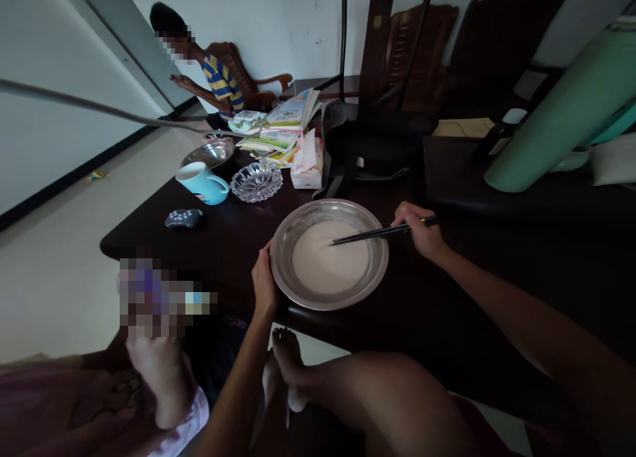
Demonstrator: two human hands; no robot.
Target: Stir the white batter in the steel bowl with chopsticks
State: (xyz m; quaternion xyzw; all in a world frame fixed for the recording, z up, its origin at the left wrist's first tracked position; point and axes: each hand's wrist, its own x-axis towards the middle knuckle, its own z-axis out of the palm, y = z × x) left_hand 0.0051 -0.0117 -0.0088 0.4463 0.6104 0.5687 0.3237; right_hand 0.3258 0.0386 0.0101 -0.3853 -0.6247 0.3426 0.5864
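A wide steel bowl [298, 291] holding pale, creamy batter [328, 261] sits on the dark table [447, 311]. My left hand [263, 281] is closed on the bowl's left rim. My right hand [420, 228] pinches a pair of dark chopsticks [372, 233], their tips dipped in the batter near the bowl's middle. My bare knee and foot show below the table's near edge.
Behind the bowl stand a cut-glass dish [256, 181], a blue mug [203, 182], a steel plate [209, 153], a tissue packet [307, 160], stacked booklets [281, 126] and a small dark controller [183, 218]. A green roll [561, 106] lies right. One person sits far back, another close at left.
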